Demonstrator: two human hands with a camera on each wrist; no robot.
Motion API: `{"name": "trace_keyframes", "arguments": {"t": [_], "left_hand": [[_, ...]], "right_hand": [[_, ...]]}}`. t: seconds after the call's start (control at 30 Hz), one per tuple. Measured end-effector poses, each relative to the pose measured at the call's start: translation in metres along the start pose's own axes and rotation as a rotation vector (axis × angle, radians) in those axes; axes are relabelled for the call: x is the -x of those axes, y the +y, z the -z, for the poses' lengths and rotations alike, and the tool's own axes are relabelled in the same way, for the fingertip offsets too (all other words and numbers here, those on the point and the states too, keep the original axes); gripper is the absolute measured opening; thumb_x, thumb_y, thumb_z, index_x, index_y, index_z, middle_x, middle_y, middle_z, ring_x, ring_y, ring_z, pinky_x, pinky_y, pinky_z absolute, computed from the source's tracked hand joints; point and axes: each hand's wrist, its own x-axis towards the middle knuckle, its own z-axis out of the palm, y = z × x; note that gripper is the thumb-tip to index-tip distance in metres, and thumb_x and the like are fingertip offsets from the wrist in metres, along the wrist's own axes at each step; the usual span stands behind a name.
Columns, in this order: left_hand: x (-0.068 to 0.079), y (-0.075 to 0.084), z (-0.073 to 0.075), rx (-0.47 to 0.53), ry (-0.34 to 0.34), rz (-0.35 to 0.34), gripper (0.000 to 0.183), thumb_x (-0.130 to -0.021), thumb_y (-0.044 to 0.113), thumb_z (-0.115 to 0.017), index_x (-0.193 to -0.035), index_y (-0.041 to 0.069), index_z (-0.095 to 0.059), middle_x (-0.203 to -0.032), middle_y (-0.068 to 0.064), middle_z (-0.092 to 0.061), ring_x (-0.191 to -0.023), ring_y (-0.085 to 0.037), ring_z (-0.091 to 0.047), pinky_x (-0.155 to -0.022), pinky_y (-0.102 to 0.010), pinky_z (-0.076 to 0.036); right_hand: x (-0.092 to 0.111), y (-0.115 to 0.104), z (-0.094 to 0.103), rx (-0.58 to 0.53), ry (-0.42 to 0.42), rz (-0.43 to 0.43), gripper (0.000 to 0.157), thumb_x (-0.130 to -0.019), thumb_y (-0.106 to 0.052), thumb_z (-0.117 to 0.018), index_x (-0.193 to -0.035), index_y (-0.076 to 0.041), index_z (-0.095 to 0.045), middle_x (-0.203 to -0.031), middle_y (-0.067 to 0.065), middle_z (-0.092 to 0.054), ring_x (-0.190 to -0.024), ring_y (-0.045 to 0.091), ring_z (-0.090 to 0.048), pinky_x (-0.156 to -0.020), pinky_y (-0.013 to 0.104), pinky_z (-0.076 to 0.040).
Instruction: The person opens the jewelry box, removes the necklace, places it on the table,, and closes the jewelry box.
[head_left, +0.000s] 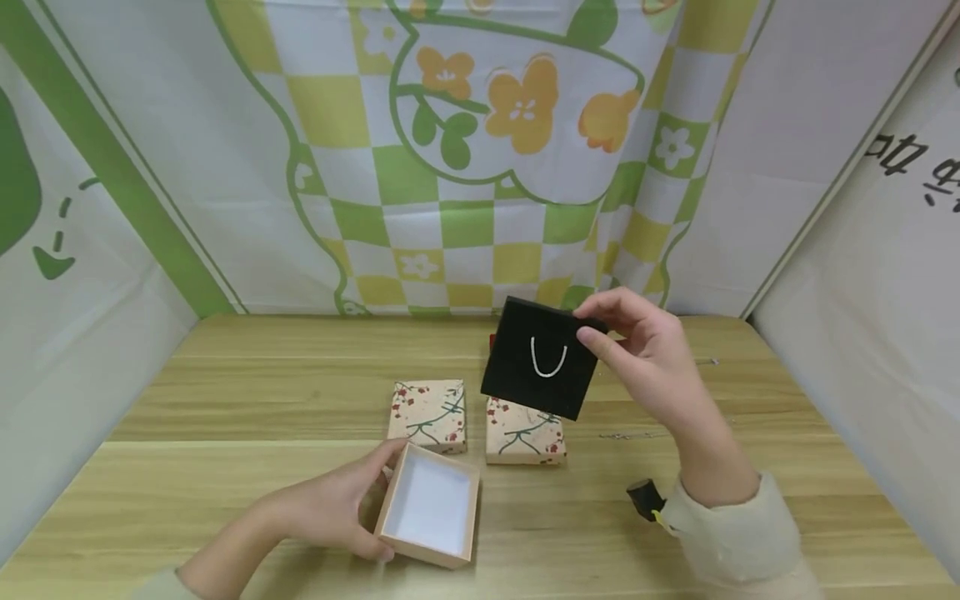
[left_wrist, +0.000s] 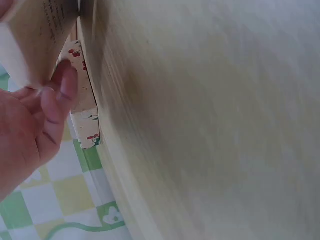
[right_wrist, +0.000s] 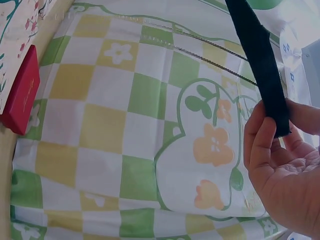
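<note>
My left hand (head_left: 333,510) grips an open cardboard box (head_left: 429,503), white inside, by its left side, thumb at the near corner. The box is tilted, and printed text shows on its outside in the left wrist view. Between thumb and fingers my right hand (head_left: 652,358) pinches the corner of a black square jewelry pad (head_left: 517,350), raised over the table. A silver chain (head_left: 548,375) loops in a U across its face; two strands of chain (right_wrist: 215,64) stretch from the pad in the right wrist view.
Two flower-patterned boxes (head_left: 427,412) (head_left: 525,433) stand mid-table, the right one partly behind the pad. A red box (right_wrist: 24,95) is mostly hidden behind it. Thin chain (head_left: 633,436) lies at the right, near a small black object (head_left: 645,500). A checked cloth (head_left: 480,225) hangs behind the table.
</note>
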Motion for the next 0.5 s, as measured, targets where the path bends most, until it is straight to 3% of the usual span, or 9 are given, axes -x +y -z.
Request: {"name": "trace_keyframes", "arguments": {"t": [0.23,0.43,0.5], "left_hand": [[0.004,0.003,-0.004,-0.219,0.027,-0.004,0.106,-0.057,0.036,-0.083,-0.140,0.013,-0.022,-0.121,0.002,-0.040,-0.112,-0.020,-0.039,-0.094,-0.042,-0.038],[0.003,0.008,-0.007,-0.368,0.063,-0.004,0.098,-0.051,0.040,-0.083,-0.129,0.013,-0.031,-0.116,0.004,-0.040,-0.110,-0.021,-0.040,-0.084,-0.054,-0.040],[0.002,0.008,-0.008,-0.398,0.071,0.009,0.097,-0.051,0.043,-0.083,-0.129,0.014,-0.032,-0.116,0.005,-0.040,-0.109,-0.019,-0.041,-0.081,-0.053,-0.040]], "right_hand": [[0.005,0.003,0.000,0.011,-0.064,-0.007,0.014,-0.085,0.003,-0.061,-0.099,0.000,-0.060,-0.095,0.000,-0.059,-0.088,0.011,-0.055,-0.068,0.019,-0.046],[0.010,0.006,0.001,0.066,-0.097,-0.033,0.015,-0.086,-0.002,-0.062,-0.101,-0.004,-0.060,-0.098,0.001,-0.059,-0.088,0.010,-0.055,-0.067,0.020,-0.047],[0.011,0.007,0.003,0.086,-0.098,-0.038,0.015,-0.086,-0.004,-0.062,-0.101,-0.005,-0.060,-0.098,0.001,-0.059,-0.087,0.010,-0.055,-0.066,0.020,-0.047]]}}
